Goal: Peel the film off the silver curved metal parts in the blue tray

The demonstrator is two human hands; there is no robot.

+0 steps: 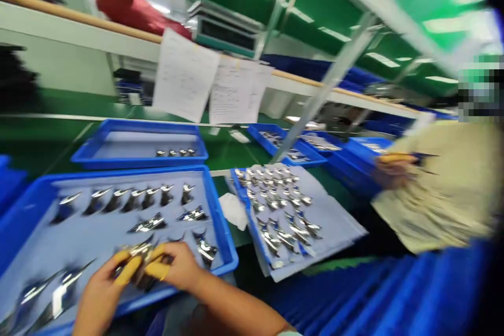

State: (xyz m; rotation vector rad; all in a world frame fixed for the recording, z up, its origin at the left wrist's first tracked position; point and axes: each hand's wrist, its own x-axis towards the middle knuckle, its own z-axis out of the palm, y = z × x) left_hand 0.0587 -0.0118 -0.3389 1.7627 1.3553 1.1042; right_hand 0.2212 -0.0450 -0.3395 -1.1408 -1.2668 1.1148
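Note:
Over the near edge of a cloth-lined blue tray, my left hand and my right hand both pinch a shiny curved metal piece. Yellow covers sheathe the thumbs and some fingers. Blur and the fingers hide part of the piece's shape. Around my hands, several similar polished pieces with pointed ends lie on the lining. One metal piece rests just right of my right hand, and larger ones, such as the long pointed piece, lie to the left of my left hand.
Behind stands another blue tray with several small pieces. To the right, a cloth-covered tray carries rows of shiny pieces. Paper sheets hang from the shelf. A metal post slants upward. A co-worker is at the right, beside stacked blue trays.

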